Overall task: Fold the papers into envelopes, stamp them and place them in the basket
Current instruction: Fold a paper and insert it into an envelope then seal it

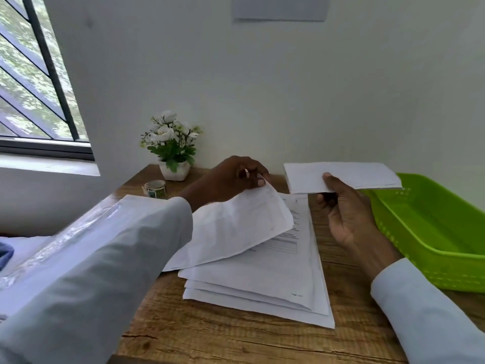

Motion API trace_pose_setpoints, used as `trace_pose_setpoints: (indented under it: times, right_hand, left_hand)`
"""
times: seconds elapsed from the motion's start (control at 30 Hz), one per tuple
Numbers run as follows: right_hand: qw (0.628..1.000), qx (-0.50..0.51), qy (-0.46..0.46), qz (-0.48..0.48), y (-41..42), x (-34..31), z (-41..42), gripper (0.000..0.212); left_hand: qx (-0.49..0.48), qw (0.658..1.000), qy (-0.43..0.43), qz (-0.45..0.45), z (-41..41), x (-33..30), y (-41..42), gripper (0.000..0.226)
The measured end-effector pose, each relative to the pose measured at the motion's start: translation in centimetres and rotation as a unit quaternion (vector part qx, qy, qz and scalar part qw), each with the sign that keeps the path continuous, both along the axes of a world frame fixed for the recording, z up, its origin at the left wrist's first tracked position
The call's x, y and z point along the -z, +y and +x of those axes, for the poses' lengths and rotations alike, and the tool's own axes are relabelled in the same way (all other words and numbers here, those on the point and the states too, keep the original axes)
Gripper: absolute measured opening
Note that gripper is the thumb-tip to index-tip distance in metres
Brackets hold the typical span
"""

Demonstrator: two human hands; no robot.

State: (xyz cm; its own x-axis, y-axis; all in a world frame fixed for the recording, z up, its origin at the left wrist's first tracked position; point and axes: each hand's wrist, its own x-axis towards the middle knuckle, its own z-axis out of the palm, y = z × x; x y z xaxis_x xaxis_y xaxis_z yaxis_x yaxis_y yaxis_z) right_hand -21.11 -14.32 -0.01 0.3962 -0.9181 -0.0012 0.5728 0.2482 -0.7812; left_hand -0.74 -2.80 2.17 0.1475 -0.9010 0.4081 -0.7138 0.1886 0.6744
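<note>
The left hand (236, 177) pinches a lifted sheet (236, 227) that hides part of the paper stack (262, 279). The right hand (346, 214) grips a folded envelope (341, 176), its fingers hidden behind it, covering the green basket (433, 232)'s far corner; print is illegible.

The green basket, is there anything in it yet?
Empty, as far as it shows: the green basket has bare floor, and the right hand holds the folded paper above the table.

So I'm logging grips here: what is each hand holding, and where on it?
The right hand pinches the folded paper at its near long edge. The left hand pinches the far corner of the top sheet, lifting it off the stack.
</note>
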Motion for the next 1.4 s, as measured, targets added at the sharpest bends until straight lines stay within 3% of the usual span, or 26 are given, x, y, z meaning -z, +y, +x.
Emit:
trace_pose_setpoints:
  times: [0.1, 0.23, 0.3, 0.53, 0.63, 0.77, 0.87, 0.93, 1.03, 1.1, 1.2, 1.23, 1.3, 1.4]
  right_hand:
    - [1.000, 0.013, 0.019, -0.015, 0.2, -0.2, -0.1, 0.030]
    - [1.000, 0.010, 0.020, -0.011, 0.3, -0.3, -0.2, 0.031]
    - [1.000, 0.012, 0.018, -0.010, 0.2, -0.3, -0.2, 0.031]
    - [0.999, 0.022, 0.007, -0.023, -0.1, -0.6, -0.7, 0.017]
    - [0.999, 0.028, 0.007, -0.027, 0.0, -0.7, -0.9, 0.013]
    - [0.998, 0.045, 0.017, -0.032, -0.1, -0.7, -0.9, 0.016]
    - [0.998, 0.050, 0.034, -0.036, -0.1, -0.6, -0.6, 0.013]
    - [0.997, 0.043, 0.055, -0.036, 0.1, -0.2, -0.3, 0.013]
    - [0.995, 0.022, 0.095, -0.037, 0.2, 0.6, 0.2, 0.019]
    - [0.990, 0.013, 0.137, -0.038, 0.2, 1.2, 0.5, 0.030]
    - [0.983, -0.004, 0.179, -0.051, 0.0, 2.1, 0.9, 0.026]
    - [0.980, -0.014, 0.190, -0.058, 0.0, 2.3, 1.0, 0.023]
    - [0.976, -0.027, 0.207, -0.065, 0.0, 2.7, 1.3, 0.019]
    - [0.971, -0.031, 0.225, -0.072, 0.1, 2.9, 1.7, 0.011]
  left_hand:
    - [-0.005, 0.998, 0.065, 0.021, -0.6, -1.2, 0.2, 0.013]
    - [-0.075, 0.995, 0.038, -0.051, -0.9, -3.5, -0.2, 0.025]
    - [-0.103, 0.987, 0.064, -0.107, -1.0, -5.4, -0.3, 0.028]
    - [0.008, 0.912, 0.301, -0.278, -1.7, -9.7, 1.7, 0.007]
    - [0.021, 0.890, 0.381, -0.251, -0.8, -8.3, 3.2, 0.017]
    - [-0.029, 0.912, 0.389, -0.130, 1.7, -3.6, 5.4, 0.015]
    - [-0.095, 0.908, 0.406, -0.034, 2.6, -0.4, 6.7, 0.015]
    - [-0.152, 0.909, 0.388, 0.016, 2.3, 1.4, 7.1, 0.011]
    - [-0.209, 0.906, 0.363, 0.070, 1.5, 3.5, 7.1, 0.026]
    - [-0.220, 0.906, 0.346, 0.101, 1.0, 4.3, 7.0, 0.037]
    - [-0.213, 0.919, 0.304, 0.133, 0.6, 5.0, 6.9, 0.048]
    - [-0.213, 0.931, 0.258, 0.143, 0.5, 5.1, 6.8, 0.047]
    - [-0.229, 0.957, 0.075, 0.163, 0.7, 5.1, 6.5, 0.040]
    - [-0.254, 0.937, -0.152, 0.183, 0.6, 4.9, 6.1, 0.032]
